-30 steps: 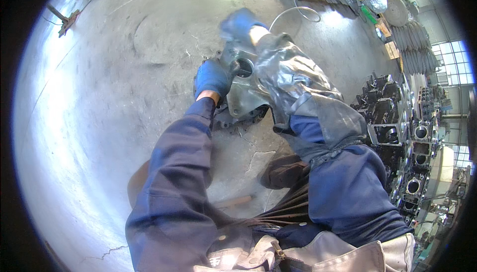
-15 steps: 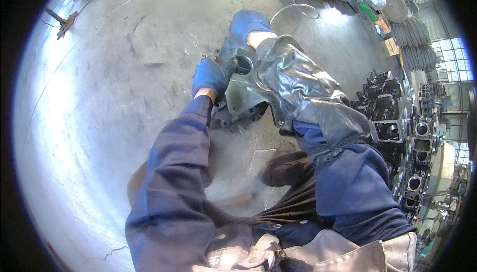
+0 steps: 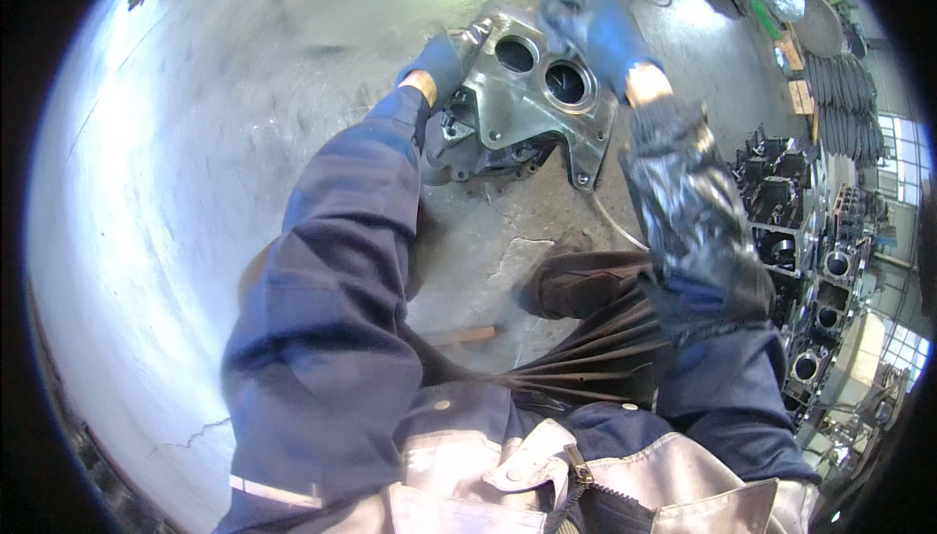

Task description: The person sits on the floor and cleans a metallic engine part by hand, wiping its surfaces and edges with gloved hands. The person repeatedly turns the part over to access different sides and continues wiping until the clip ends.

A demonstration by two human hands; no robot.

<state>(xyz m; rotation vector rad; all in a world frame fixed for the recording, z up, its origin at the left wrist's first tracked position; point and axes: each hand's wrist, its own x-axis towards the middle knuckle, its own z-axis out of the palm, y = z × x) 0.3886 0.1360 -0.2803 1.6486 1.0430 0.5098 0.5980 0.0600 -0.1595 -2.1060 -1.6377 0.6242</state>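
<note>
While both gloved hands grip the metal housing [image 3: 532,104] edges, left hand [image 3: 436,63], right hand [image 3: 595,34], bare concrete floor [image 3: 244,124] spreads leftward.

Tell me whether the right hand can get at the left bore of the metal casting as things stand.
Probably yes. The right hand rests on the metal casting beside the right bore, and the left bore lies open and uncovered; the left hand grips the far edge.

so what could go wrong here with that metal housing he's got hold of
The grey cast-metal housing with two round bores sits tilted on the concrete floor, gripped only at its edges by the left hand and right hand; it might slip and pinch gloved fingers. A dark shoe is right below it, so a drop could hit the foot. The thin wire loop nearby could snag.
</note>
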